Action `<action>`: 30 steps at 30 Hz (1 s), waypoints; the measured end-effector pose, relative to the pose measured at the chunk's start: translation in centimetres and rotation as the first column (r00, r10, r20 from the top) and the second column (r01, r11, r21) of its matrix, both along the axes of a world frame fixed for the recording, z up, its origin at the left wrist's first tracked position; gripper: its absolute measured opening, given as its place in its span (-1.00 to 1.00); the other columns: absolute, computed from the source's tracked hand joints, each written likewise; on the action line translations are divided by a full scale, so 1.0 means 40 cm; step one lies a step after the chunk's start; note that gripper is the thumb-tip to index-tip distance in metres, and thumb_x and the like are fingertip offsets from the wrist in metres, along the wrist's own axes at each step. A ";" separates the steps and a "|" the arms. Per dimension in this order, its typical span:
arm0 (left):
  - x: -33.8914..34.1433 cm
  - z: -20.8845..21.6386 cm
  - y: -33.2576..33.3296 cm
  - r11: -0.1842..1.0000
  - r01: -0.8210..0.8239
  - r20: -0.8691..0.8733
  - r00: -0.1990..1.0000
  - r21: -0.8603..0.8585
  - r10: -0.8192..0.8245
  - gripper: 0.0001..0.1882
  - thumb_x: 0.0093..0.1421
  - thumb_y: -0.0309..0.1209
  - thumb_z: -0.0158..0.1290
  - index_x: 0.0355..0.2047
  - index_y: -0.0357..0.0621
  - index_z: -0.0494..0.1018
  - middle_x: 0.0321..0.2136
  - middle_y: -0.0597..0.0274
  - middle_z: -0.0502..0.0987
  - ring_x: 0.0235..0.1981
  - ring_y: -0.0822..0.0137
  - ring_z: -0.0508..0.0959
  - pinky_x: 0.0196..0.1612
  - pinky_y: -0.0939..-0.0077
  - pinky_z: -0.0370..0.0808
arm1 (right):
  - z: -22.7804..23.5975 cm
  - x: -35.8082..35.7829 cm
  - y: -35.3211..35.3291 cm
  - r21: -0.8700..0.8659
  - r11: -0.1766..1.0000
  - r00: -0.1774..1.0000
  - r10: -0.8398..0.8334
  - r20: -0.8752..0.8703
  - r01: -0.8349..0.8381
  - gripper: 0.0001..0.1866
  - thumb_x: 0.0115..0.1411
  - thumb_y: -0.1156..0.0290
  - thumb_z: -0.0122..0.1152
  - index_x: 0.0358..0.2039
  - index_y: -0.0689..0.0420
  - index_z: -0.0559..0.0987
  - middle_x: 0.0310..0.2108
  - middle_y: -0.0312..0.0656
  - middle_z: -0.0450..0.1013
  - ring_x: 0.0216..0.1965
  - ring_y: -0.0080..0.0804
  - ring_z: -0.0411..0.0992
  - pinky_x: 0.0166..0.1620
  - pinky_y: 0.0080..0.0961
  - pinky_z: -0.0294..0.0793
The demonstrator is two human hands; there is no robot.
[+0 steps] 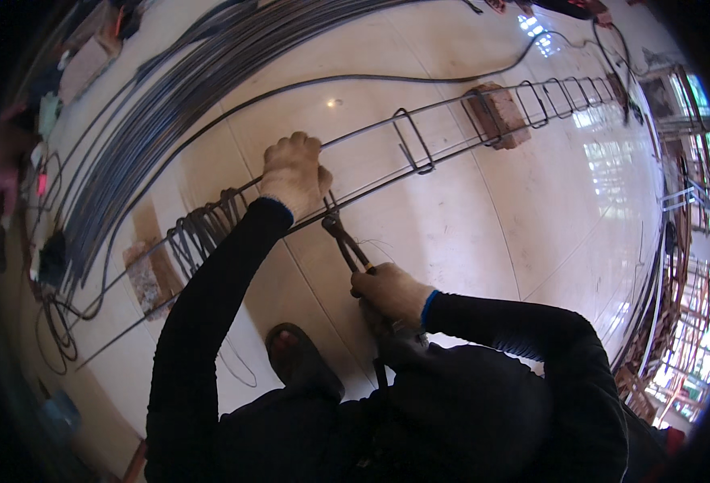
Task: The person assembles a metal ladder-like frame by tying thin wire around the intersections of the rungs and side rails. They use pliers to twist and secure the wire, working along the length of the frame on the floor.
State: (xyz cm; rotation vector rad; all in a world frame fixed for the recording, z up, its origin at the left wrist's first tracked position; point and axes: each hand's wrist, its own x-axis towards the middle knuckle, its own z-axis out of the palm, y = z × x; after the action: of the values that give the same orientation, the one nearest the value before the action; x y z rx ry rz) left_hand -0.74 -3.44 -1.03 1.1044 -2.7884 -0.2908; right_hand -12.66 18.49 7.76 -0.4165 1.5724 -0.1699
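Rebar cage (426, 168) bears on the far brick (512, 109). Beyond it, stirrups (539, 102) stand spaced; well left of it, bunched stirrups (202, 229) apparently await spreading. Left hand (292, 171) clasps cage bar; right hand (393, 290) grips pincers (335, 226).

Pale tiled floor (451, 233), glare patches toward right. Bundle of long dark rods (154, 105) lying upper left; one long dark curved line (347, 78) beside it, rod or hose, can't tell. Two rough reddish-brown blocks on floor: one upper right (500, 121), one left (152, 278). Left edge: blurred clutter, small bright red item (42, 184). Right edge: stick framework (681, 330), bright gaps.
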 end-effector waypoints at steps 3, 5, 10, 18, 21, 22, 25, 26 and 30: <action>-0.003 -0.008 0.003 1.000 -0.015 0.045 0.999 -0.006 0.015 -0.67 0.20 -0.26 0.25 -0.10 -0.20 0.60 -0.07 0.00 0.60 0.01 -0.04 0.65 0.07 -0.07 0.60 | -0.044 0.024 0.016 -0.081 0.993 0.993 0.074 -0.094 -0.081 -0.51 0.49 0.06 0.13 -0.04 0.30 0.72 -0.44 -0.10 0.64 -0.39 -0.23 0.65 -0.24 -0.23 0.65; -0.003 -0.011 -0.001 0.999 0.026 -0.013 1.000 -0.044 -0.026 -0.68 0.20 -0.28 0.25 -0.11 -0.20 0.60 -0.08 0.00 0.60 0.01 -0.06 0.65 0.05 -0.07 0.60 | -0.065 0.025 0.025 -0.065 0.983 0.976 0.161 -0.148 -0.172 -0.51 0.48 0.05 0.15 -0.06 0.30 0.71 -0.42 -0.09 0.64 -0.37 -0.17 0.65 -0.19 -0.18 0.65; -0.008 -0.005 -0.007 0.998 0.039 0.049 0.998 -0.040 -0.037 -0.69 0.20 -0.30 0.23 -0.11 -0.21 0.61 -0.08 -0.09 0.62 -0.03 -0.14 0.66 0.05 -0.12 0.61 | -0.063 -0.006 0.053 -0.039 0.990 0.971 -0.128 0.202 0.139 -0.50 0.48 -0.05 0.22 -0.21 0.22 0.64 -0.42 -0.29 0.53 -0.39 -0.25 0.55 -0.30 -0.27 0.54; -0.016 -0.005 -0.007 0.999 0.011 0.155 0.988 -0.034 -0.006 -0.62 0.27 -0.25 0.21 -0.01 -0.24 0.59 0.00 -0.14 0.60 0.02 -0.15 0.67 0.08 -0.07 0.66 | -0.043 -0.014 0.059 -0.058 0.983 0.946 -0.151 0.286 0.174 -0.39 0.54 -0.21 0.08 -0.10 0.18 0.63 -0.45 -0.19 0.49 -0.49 -0.27 0.49 -0.43 -0.23 0.51; -0.007 -0.006 -0.003 0.999 0.018 0.177 0.984 -0.041 -0.011 -0.63 0.30 -0.23 0.21 0.00 -0.23 0.58 0.02 -0.13 0.59 0.03 -0.14 0.67 0.08 -0.06 0.67 | -0.038 0.008 0.037 -0.331 0.858 0.917 0.338 -0.213 -0.393 -0.38 0.61 -0.17 -0.11 0.15 0.13 0.65 -0.31 0.09 0.61 -0.18 0.07 0.64 -0.09 0.03 0.62; -0.009 -0.006 -0.004 0.999 0.030 0.162 0.986 -0.044 -0.022 -0.63 0.30 -0.23 0.21 0.00 -0.22 0.58 0.03 -0.13 0.59 0.03 -0.14 0.67 0.07 -0.07 0.68 | -0.033 0.013 0.029 -0.313 0.739 0.796 0.494 -0.350 -0.596 -0.37 0.63 -0.14 -0.17 0.24 0.09 0.65 -0.22 0.22 0.65 -0.02 0.21 0.67 0.08 0.12 0.63; -0.015 -0.006 -0.009 0.999 0.017 0.152 0.988 -0.043 -0.010 -0.65 0.29 -0.23 0.20 -0.03 -0.22 0.59 0.00 -0.11 0.61 0.02 -0.14 0.67 0.06 -0.08 0.68 | -0.014 -0.006 0.019 -0.369 0.780 0.861 0.428 -0.275 -0.505 -0.36 0.61 -0.16 -0.14 0.11 0.13 0.69 -0.23 0.22 0.66 -0.09 0.18 0.67 0.04 0.11 0.61; -0.017 -0.005 -0.008 0.999 0.018 0.131 0.991 -0.031 -0.014 -0.65 0.28 -0.24 0.20 -0.04 -0.22 0.59 -0.01 -0.11 0.61 0.02 -0.14 0.67 0.06 -0.08 0.67 | -0.008 -0.014 0.019 -0.395 0.777 0.870 0.409 -0.275 -0.489 -0.35 0.60 -0.16 -0.12 0.06 0.16 0.70 -0.23 0.22 0.66 -0.12 0.16 0.67 0.01 0.10 0.61; -0.019 0.001 -0.005 0.998 -0.050 0.087 0.995 0.025 0.047 -0.66 0.26 -0.22 0.21 -0.09 -0.20 0.60 -0.05 -0.09 0.63 -0.01 -0.10 0.68 0.02 -0.07 0.67 | -0.004 -0.078 0.036 -0.295 0.938 0.983 0.181 -0.037 -0.184 -0.39 0.54 -0.09 0.07 -0.08 0.32 0.68 -0.26 0.14 0.67 -0.25 0.00 0.68 -0.15 0.01 0.61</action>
State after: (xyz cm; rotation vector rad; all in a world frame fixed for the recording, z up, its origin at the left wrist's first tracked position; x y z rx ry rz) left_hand -1.48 -3.62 -0.98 1.2174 -2.8358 -0.2832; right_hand -15.79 19.92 7.61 -0.7979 1.5117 -0.2638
